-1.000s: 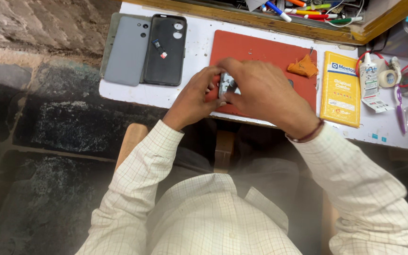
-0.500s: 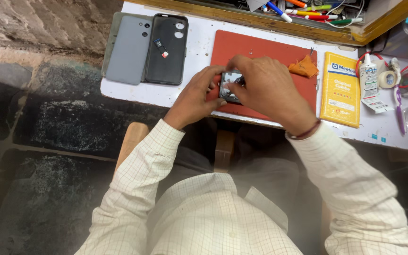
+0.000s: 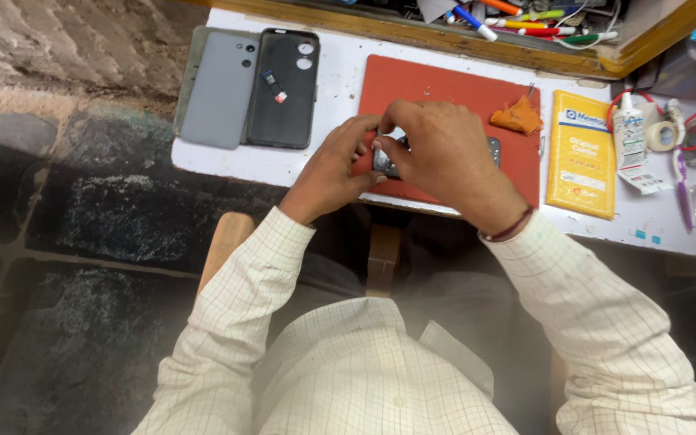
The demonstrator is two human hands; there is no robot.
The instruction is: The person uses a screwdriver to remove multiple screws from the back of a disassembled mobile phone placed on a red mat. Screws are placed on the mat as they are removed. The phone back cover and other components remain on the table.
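Both hands meet over a red work mat (image 3: 445,84) on a white table (image 3: 340,97). My left hand (image 3: 333,169) grips the left end of a phone (image 3: 493,151) lying flat on the mat. My right hand (image 3: 441,153) covers most of the phone, fingers pressing on its left part near the camera area. Only the phone's right end and a bit between my fingers show. A small orange cloth (image 3: 515,118) lies on the mat's far right corner.
A grey phone back cover (image 3: 217,89) and a black phone case (image 3: 283,89) with small parts on it lie at the table's left. A yellow packet (image 3: 582,153), a glue tube (image 3: 628,133), a tape roll (image 3: 660,135) and a wooden tray of pens (image 3: 525,20) are at the right and back.
The phone now lies lower and flatter on the mat. My right hand has shifted slightly over it; my left hand stays at its left end.
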